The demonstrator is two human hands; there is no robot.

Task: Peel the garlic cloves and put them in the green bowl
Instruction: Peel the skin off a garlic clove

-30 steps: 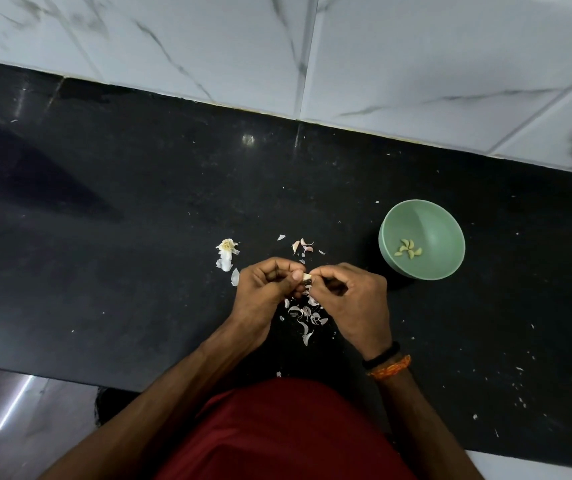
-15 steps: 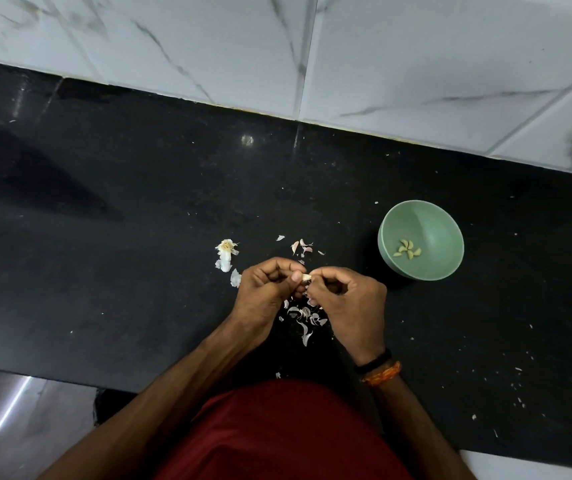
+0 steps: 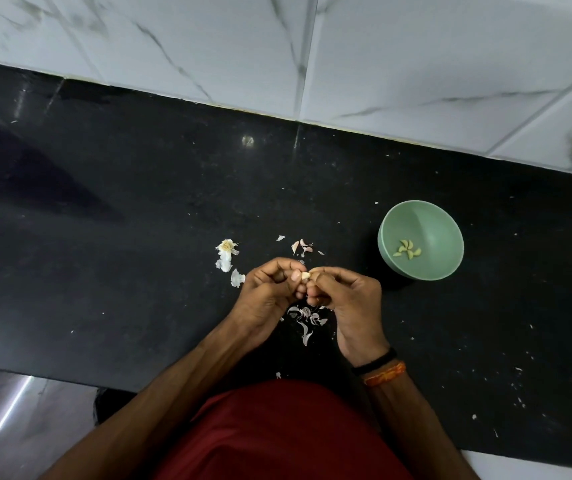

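A home kitchen: a polished black stone counter (image 3: 111,216) ran below white marble-patterned wall tiles (image 3: 416,57), with garlic skins (image 3: 307,318) and a green bowl (image 3: 430,271) on it.

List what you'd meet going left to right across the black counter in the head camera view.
garlic root stub and skins → left hand → garlic clove pinched between both hands → right hand → green bowl holding peeled cloves → scattered skin flecks

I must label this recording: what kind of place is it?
Probably a home kitchen: a black stone counter below marbled white wall tiles, with a green bowl of peeled garlic cloves.
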